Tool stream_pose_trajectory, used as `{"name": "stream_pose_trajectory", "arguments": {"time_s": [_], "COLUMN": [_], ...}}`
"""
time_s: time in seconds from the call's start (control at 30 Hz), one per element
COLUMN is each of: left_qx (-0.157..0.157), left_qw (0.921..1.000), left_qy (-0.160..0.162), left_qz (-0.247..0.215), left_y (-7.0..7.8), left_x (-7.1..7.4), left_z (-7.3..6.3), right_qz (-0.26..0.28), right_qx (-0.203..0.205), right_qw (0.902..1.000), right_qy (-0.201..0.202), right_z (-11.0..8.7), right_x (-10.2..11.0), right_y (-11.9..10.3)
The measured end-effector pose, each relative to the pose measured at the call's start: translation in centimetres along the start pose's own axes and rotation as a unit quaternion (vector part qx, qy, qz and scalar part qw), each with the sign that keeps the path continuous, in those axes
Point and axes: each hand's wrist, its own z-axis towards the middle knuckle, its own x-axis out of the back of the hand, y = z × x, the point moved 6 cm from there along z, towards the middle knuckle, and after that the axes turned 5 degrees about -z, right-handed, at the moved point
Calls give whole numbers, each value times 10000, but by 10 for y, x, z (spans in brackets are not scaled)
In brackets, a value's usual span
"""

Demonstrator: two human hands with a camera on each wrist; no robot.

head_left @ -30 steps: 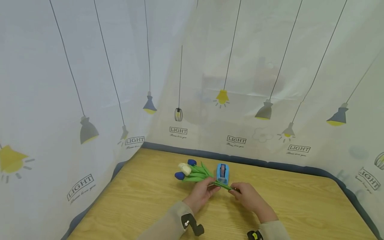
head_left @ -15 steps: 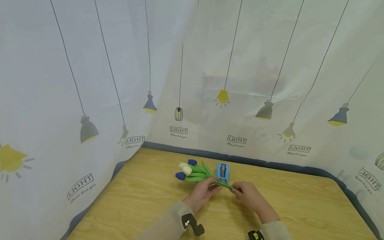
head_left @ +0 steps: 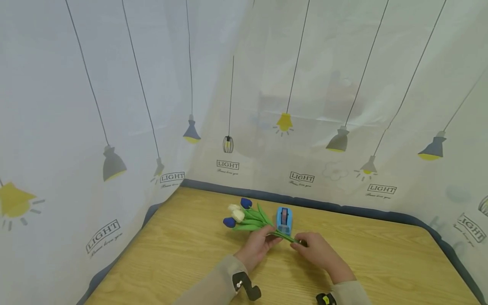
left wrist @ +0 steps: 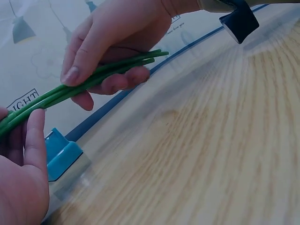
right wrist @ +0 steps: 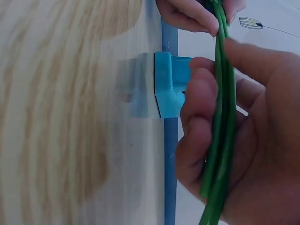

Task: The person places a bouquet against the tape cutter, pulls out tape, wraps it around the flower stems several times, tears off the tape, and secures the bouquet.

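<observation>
Since the earlier frame, the upper blue bloom [head_left: 246, 203] has edged upward, which we read as the bunch being adjusted, while the right hand [head_left: 317, 252] grips and the left hand [head_left: 257, 245] pinches the green stems [head_left: 286, 237] nearer us than the blue tape dispenser [head_left: 290, 219], which holds its roll [head_left: 284, 216], blooms lying left of it.

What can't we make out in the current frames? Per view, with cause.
Head: tips of green stems, hidden by right hand.
Head: fine printed script, too small and blurred.
Left wrist: flower heads, cut off by left edge.
Left wrist: left part of blue tape dispenser, hidden by left hand.
Right wrist: at least one stem end, cut off by bottom edge.
</observation>
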Motion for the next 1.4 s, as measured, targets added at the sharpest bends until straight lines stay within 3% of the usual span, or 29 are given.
{"name": "stream_pose_trajectory", "arguments": {"time_s": [0.17, 0.23, 0.37, 0.47, 0.7, 0.93, 1.2, 1.4], "left_qx": [-24, -24, -49, -56, -36, 15, 17, -74], "left_qw": [9999, 9999, 10000, 10000, 9997, 9985, 9987, 9990], "left_qy": [-109, -104, -21, 22, -111, 23, 60, -41], "left_qz": [77, 78, 42, -13, -213, -554, -501, -440], "left_y": [0, 0, 1, 2, 3, 0, 1, 5], "left_x": [-1, -1, -1, 0, -3, 0, -1, -3], "left_z": [0, 0, -1, -2, -3, -1, -2, -4], "right_qz": [1058, 1196, 1478, 1554, 1176, 104, -1059, -1099], "right_qx": [-167, -93, -28, -91, -161, -82, 275, 208], "right_qw": [9908, 9868, 9806, 9807, 9890, 9995, 9933, 9931], "right_qy": [-823, -1092, -1288, -1182, -878, -302, 367, 339], "right_z": [-1, -1, 0, 0, 0, 2, 4, 4], "right_x": [-9, -11, -14, -14, -11, -7, -4, -4], "right_y": [14, 18, 19, 15, 9, 2, -6, -8]}}
